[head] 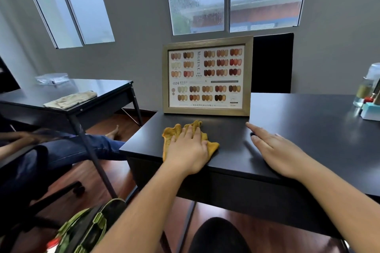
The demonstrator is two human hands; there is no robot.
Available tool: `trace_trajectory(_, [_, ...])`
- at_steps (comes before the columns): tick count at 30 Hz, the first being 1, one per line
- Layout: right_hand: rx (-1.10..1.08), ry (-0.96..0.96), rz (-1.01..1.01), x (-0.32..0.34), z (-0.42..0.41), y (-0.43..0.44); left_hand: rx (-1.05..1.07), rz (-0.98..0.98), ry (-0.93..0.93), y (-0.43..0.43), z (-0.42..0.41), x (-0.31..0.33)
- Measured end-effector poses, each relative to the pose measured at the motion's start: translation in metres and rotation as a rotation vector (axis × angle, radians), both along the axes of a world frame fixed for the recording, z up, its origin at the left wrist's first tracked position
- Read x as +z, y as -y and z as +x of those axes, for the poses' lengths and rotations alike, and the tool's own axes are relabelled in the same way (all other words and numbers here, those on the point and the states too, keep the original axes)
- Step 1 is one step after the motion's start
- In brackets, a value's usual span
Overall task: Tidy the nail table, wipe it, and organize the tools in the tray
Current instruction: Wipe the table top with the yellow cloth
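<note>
1. Nail table [308,129]: black worktop, running from its left front corner out past the right side of the view. Its left edge drops to open floor. Its front edge lies under your wrists. A wide stretch of worktop shows between your right hand and the right end.

2. Side table [107,90]: black, well apart to the left, with a floor gap between it and the worktop's left edge. A seated person's legs [82,148] reach into that gap. It carries a folded pale cloth [70,99] near its front edge and a clear plastic bag [51,79] at the back, whose contents are hard to make out.

3. Framed colour chart [206,77]: upright at the worktop's back edge, towards the left. Only a narrow strip of worktop lies between its lower rail and the yellow cloth.

4. Black chair back [272,63]: behind the worktop, just right of the frame. Its lower part is hidden.

5. Left hand [188,150]: palm down, fingers straight and slightly spread, pressing on the yellow cloth.

6. Right hand [275,150]: flat on the bare worktop near the front edge, fingers straight, holding nothing, apart from the cloth.

7. Yellow cloth [171,132]: crumpled near the left front corner and reaching the front edge. Its middle is hidden under your left hand.

8. Teal holder [370,112]: at the worktop's right end, cut off by the view. The clear bottle [367,88] behind it is also cut off. The small items in the holder are too small to tell.
</note>
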State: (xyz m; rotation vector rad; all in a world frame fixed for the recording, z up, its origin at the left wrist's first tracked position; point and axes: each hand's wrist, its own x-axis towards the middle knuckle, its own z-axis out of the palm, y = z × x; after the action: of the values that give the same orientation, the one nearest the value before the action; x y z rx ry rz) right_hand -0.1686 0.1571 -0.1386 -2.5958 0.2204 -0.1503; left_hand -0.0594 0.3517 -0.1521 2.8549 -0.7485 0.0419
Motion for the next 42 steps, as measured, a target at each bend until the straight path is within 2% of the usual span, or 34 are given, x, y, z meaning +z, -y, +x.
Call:
trace_trajectory(5, [0.006,-0.001,-0.004,0.000,0.000,-0.002,0.131,0.057,-0.039,-0.035,0.038,0.007])
trace_trajectory(8, [0.001,0.003,-0.011,0.001,-0.001,-0.004,0.149,0.064,-0.057,-0.023,0.046,0.011])
trace_trajectory(14, [-0.092,0.046,0.057,0.003,0.000,-0.006,-0.066,0.027,0.005,0.037,0.009,0.006])
trace_trajectory(19, [-0.111,0.032,0.013,0.002,-0.001,-0.008,-0.173,0.035,0.059,0.001,-0.007,-0.003])
trace_trajectory(22, [-0.099,0.036,0.000,0.002,0.000,-0.007,-0.041,0.077,0.096,-0.048,0.014,-0.004])
trace_trajectory(25, [-0.101,0.039,-0.001,0.001,0.000,-0.007,0.144,0.098,0.028,-0.087,0.047,0.003])
trace_trajectory(31, [-0.104,0.056,-0.035,0.001,0.002,-0.008,0.174,0.110,-0.057,-0.070,0.085,0.007])
trace_trajectory(36, [-0.121,0.084,0.003,-0.002,0.003,-0.005,0.016,0.086,0.005,-0.009,0.058,0.007])
trace_trajectory(40, [-0.172,0.196,0.146,0.002,0.003,0.000,-0.170,0.051,0.036,0.041,0.009,0.007])
trace_trajectory(42, [-0.166,0.193,0.191,0.006,0.002,0.005,-0.253,0.037,0.053,0.045,-0.012,0.005])
